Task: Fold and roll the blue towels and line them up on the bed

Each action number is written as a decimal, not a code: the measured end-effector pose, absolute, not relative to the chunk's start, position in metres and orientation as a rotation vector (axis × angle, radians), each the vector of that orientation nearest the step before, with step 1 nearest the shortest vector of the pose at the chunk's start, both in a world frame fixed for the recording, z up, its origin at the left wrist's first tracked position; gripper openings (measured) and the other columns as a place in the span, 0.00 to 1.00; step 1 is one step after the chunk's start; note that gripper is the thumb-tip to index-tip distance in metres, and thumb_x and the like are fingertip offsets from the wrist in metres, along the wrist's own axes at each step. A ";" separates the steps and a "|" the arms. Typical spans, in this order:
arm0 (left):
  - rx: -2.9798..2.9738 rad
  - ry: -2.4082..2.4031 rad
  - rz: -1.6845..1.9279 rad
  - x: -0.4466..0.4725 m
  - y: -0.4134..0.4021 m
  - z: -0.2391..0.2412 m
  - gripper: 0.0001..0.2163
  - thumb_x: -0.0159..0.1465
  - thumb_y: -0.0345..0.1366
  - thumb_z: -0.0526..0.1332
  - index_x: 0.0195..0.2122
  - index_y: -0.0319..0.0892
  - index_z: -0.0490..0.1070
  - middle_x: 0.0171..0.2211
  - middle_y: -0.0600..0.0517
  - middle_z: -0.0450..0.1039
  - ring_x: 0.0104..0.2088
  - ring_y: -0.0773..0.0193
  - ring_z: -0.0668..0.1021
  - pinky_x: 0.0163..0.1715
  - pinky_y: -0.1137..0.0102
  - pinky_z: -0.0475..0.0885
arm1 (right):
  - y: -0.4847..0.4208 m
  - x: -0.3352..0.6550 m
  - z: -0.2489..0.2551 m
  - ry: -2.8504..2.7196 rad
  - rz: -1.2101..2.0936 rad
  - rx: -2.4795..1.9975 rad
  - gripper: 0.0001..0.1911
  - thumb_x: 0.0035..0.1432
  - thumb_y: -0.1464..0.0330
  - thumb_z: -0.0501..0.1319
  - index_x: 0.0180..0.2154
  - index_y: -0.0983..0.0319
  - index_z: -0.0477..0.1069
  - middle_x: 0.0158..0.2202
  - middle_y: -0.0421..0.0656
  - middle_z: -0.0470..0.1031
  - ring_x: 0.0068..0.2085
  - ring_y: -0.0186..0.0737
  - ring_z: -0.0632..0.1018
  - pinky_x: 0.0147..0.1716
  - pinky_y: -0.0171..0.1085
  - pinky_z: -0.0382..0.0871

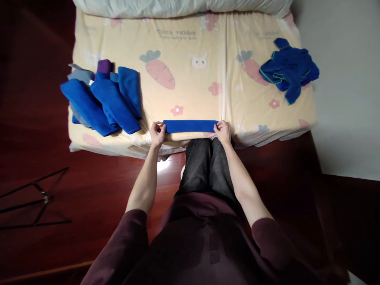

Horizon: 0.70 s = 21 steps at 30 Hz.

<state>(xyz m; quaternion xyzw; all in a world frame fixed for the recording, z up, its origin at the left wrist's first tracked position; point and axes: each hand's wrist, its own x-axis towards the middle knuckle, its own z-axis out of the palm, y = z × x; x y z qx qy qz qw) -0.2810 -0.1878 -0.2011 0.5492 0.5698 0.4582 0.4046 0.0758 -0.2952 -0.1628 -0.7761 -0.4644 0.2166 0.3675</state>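
Observation:
A blue cloth [190,126], folded into a long narrow strip, lies along the front edge of the bed. My left hand [158,132] pinches its left end between thumb and fingers. At the other end, my right hand [223,131] grips the right corner the same way. To the left sits a pile of folded and rolled cloths, with a blue roll [115,101] in front, a purple roll [104,67] behind and a grey cloth [80,75] at the side. A crumpled blue cloth with green edging [292,71] rests on the far right.
The bed wears a yellow sheet [190,91] printed with carrots and flowers. A white quilt [178,7] runs along its back. A black metal stand [44,198] is on the dark red floor at left, and a pale wall [344,87] rises at right.

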 end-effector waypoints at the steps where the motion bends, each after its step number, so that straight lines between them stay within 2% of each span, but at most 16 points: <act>1: 1.393 1.436 1.152 -0.281 -0.188 -0.202 0.14 0.63 0.45 0.71 0.42 0.44 0.71 0.23 0.59 0.61 0.25 0.67 0.67 0.30 0.71 0.62 | -0.295 0.076 -0.163 -1.195 0.555 -1.993 0.06 0.66 0.62 0.64 0.38 0.55 0.70 0.32 0.40 0.81 0.35 0.43 0.81 0.42 0.40 0.75; 12: 1.416 1.495 1.182 -0.276 -0.192 -0.201 0.11 0.63 0.41 0.70 0.41 0.44 0.71 0.26 0.57 0.69 0.27 0.66 0.70 0.32 0.71 0.66 | -0.293 0.073 -0.166 -1.206 0.514 -2.030 0.05 0.66 0.63 0.65 0.38 0.55 0.71 0.32 0.40 0.80 0.35 0.44 0.80 0.44 0.41 0.76; 15: 1.446 1.515 1.163 -0.277 -0.192 -0.204 0.10 0.63 0.39 0.70 0.40 0.43 0.72 0.28 0.55 0.69 0.28 0.65 0.71 0.33 0.70 0.67 | -0.293 0.073 -0.169 -1.258 0.456 -2.027 0.03 0.66 0.65 0.64 0.39 0.56 0.73 0.37 0.44 0.80 0.40 0.45 0.81 0.48 0.43 0.78; 18: 1.533 1.546 1.204 -0.279 -0.190 -0.208 0.10 0.62 0.38 0.72 0.40 0.43 0.74 0.36 0.51 0.70 0.33 0.63 0.72 0.37 0.68 0.70 | -0.294 0.072 -0.169 -1.362 0.367 -1.993 0.07 0.68 0.67 0.61 0.44 0.58 0.77 0.49 0.50 0.80 0.49 0.47 0.81 0.55 0.44 0.78; 21: 1.640 1.501 1.238 -0.280 -0.189 -0.212 0.12 0.64 0.39 0.70 0.46 0.41 0.80 0.50 0.43 0.70 0.40 0.59 0.75 0.44 0.64 0.74 | -0.297 0.070 -0.167 -1.537 0.302 -1.986 0.15 0.71 0.70 0.57 0.51 0.59 0.81 0.56 0.53 0.77 0.57 0.51 0.77 0.63 0.49 0.74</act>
